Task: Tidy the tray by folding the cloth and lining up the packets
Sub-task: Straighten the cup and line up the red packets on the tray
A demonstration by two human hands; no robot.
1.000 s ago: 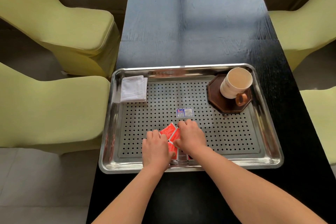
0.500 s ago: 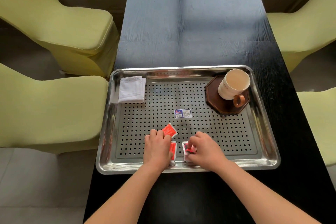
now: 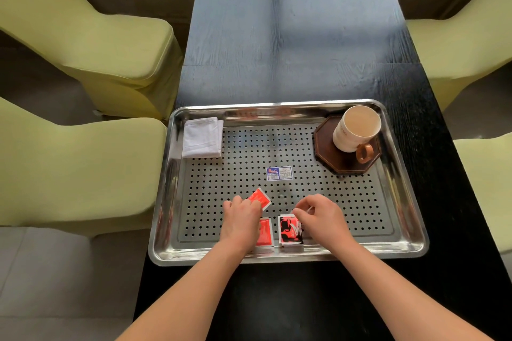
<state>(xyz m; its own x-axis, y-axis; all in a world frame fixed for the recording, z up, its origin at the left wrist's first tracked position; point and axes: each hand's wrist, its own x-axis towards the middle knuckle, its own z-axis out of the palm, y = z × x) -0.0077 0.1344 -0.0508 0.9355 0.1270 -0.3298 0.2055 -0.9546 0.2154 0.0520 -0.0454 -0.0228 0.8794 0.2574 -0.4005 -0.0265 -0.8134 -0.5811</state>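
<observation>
Black woodgrain table, perforated steel tray; left grip pinches red packet; right grip unclear.

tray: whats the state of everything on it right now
cloth, folded, far left corner
mug, upright on coaster
tilted packet, askew, left hand fingertips on it
left near packet, flat, partly under left hand
right near packet, flat, beside it
right hand, fingers curled at right near packet's edge
</observation>
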